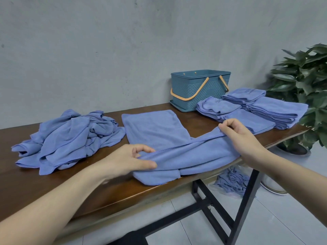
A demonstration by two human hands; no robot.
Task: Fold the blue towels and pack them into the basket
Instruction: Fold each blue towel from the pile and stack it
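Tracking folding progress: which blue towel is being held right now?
The blue microfibre towel at the table's front edge, pinched by left hand and right hand; the others lie untouched.

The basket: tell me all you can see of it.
The basket is teal plastic with a woven-pattern wall, rectangular, with two orange handles folded down. It stands upright on a matching tray or lid at the table's far edge by the wall. No towels show above its rim. Folded towels lie beside it; neither hand touches it.

Both forearms bare, no sleeves or jewellery.
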